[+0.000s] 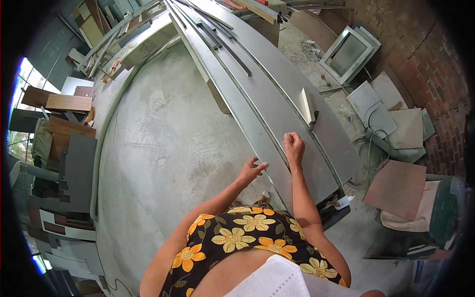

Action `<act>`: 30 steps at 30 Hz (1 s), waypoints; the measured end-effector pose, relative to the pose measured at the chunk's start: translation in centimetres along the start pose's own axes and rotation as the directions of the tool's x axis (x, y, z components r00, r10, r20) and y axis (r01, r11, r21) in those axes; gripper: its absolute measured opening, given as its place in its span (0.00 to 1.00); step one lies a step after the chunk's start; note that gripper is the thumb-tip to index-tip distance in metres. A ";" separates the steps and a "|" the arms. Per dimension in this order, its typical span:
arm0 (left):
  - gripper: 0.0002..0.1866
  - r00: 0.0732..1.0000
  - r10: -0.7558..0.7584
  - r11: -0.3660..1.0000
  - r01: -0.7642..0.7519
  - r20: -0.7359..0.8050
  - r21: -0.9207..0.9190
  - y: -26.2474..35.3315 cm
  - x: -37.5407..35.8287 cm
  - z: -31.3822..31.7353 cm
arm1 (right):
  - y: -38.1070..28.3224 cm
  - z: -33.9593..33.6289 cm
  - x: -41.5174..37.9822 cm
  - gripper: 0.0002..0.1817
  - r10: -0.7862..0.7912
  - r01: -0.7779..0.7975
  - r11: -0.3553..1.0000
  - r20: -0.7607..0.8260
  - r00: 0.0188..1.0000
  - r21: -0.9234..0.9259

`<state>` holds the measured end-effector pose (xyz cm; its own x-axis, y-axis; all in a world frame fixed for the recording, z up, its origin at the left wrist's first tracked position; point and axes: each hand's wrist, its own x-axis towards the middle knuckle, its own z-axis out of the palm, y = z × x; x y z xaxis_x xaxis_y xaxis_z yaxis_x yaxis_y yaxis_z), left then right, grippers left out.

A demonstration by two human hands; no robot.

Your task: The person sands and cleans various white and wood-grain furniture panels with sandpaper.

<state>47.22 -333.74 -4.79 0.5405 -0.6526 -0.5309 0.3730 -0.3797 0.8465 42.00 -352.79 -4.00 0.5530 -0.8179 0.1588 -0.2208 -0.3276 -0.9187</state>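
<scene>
My left hand (pixel 253 171) is at the near left edge of a long grey panel table (pixel 262 133), its fingers apart and nothing seen in them. Over the table's middle strip my right hand (pixel 294 146) is closed, with fingers curled together; what they hold, if anything, is too small to make out. Just beyond it, a pale block with a dark end (pixel 308 106) lies on the panel. Farther up the table are several dark strips (pixel 232 57). A white bottle (pixel 345 201) lies at the table's near right corner.
Stacked boards (pixel 79 168) stand along the left side, beside a long hose (pixel 101 148) on the floor. To the right are framed panels (pixel 346 54), pale sheets (pixel 371 106), a reddish board (pixel 398 188) and a green bin (pixel 445 213). Cables lie near the sheets.
</scene>
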 end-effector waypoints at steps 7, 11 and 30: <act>0.32 0.994 0.060 0.998 -0.062 0.091 0.021 0.5 0.7 -0.5 | -2.1 0.1 -0.4 0.14 -0.013 -0.006 0.980 -0.093 0.996 -0.200; 0.31 0.994 0.065 0.995 -0.072 0.091 0.069 0.8 0.7 -0.4 | -1.3 1.1 -0.6 0.14 0.063 -0.104 0.967 -0.178 0.982 -0.233; 0.30 0.999 0.034 0.999 -0.034 0.003 -0.038 -2.4 2.4 -0.1 | -10.0 -12.8 -14.2 0.10 -0.023 0.006 0.946 0.049 0.999 0.323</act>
<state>47.66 -334.31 -8.13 0.5508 -0.6672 -0.5014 0.3824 -0.3322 0.8622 26.05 -343.92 7.52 0.5969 -0.7858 0.1618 0.0537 -0.1621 -0.9853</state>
